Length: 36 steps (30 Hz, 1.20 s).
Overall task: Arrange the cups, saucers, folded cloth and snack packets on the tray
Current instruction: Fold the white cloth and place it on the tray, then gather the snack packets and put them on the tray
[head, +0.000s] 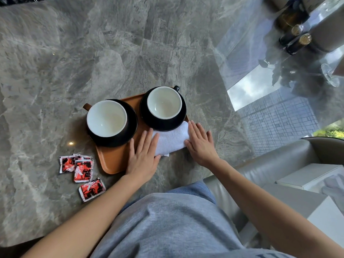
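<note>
My left hand [142,158] and my right hand [200,144] lie flat, palms down, one at each end of the folded cloth [170,139], fingers [147,140] straight and only slightly spread, clamped on nothing; they press and smooth rather than hold. The cloth sits on the near right part of the brown tray [111,159], its far edge touching the right saucer [149,120], and its near edge seems to hang over the tray's rim with a small tag showing. It looks like soft terry: light, limp, and likely to lose its fold if I lift it by one corner, so I would shift it by sliding under both ends or pinching the folded edges together. Both cups, the left cup [106,118] and the right cup [164,102], stand upright and empty on their black saucers, the left saucer [132,125] just beside the right one. They look ceramic, so heavy for their size, hard and breakable, and a cup may skate on its glazed saucer; I would move each pair by the saucer's rim with a thumb steadying the cup. The snack packets [81,173] are still off the tray, on the grey stone surface [46,81] to my left, some overlapping. Those are light, crinkly foil, probably slippery, best pinched by a sealed edge.
</note>
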{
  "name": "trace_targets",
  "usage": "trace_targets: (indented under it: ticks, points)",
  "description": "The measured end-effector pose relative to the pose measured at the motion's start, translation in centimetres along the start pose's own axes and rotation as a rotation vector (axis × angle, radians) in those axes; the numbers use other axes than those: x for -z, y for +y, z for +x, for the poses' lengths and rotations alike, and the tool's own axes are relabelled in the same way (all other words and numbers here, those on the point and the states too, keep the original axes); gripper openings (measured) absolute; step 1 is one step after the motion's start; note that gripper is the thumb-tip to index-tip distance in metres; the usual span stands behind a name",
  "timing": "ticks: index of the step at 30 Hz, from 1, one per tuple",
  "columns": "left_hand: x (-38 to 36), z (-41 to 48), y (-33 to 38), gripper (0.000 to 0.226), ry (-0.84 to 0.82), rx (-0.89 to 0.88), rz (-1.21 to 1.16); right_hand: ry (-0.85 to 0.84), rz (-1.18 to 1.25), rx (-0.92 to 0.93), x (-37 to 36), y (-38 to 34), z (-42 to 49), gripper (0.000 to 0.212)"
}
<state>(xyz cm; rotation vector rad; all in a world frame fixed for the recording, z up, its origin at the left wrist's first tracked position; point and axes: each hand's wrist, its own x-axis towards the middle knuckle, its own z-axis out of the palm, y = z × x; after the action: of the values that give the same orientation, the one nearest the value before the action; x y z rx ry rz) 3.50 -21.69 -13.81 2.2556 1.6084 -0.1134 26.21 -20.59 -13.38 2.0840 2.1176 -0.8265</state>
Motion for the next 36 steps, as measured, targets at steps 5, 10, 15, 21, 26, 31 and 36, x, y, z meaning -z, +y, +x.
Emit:
trace_targets:
  ticks: [5,10,15,21,26,31,36]
  points:
    - [0.2,-1.0,-0.2,0.072,0.047,-0.027,-0.035,0.230,-0.010,0.017,0.4,-1.7,-1.5,0.061]
    - [0.8,-3.0,-0.9,0.074,0.096,0.010,-0.076,0.261,-0.038,0.272,-0.2,-5.4,-3.1,0.056]
    - [1.0,-6.3,-3.8,0.075,0.155,0.099,-0.107,0.111,-0.015,0.504,-1.3,-9.6,-2.6,0.063]
    - [0.5,-11.8,-7.6,0.064,0.373,0.462,-0.211,0.032,-0.070,0.720,-3.2,-15.5,-0.8,0.063]
    - [-0.1,-14.5,-9.1,0.054,0.409,0.644,-0.245,-0.012,-0.152,0.842,-5.4,-19.8,1.0,0.059]
    - [-0.5,-15.5,-9.5,0.048,0.320,0.650,-0.198,-0.046,-0.171,0.855,-7.6,-23.8,2.1,0.051]
    - [-0.5,-15.6,-10.1,0.050,0.253,0.639,-0.187,-0.078,-0.207,0.766,-9.2,-25.6,2.7,0.055]
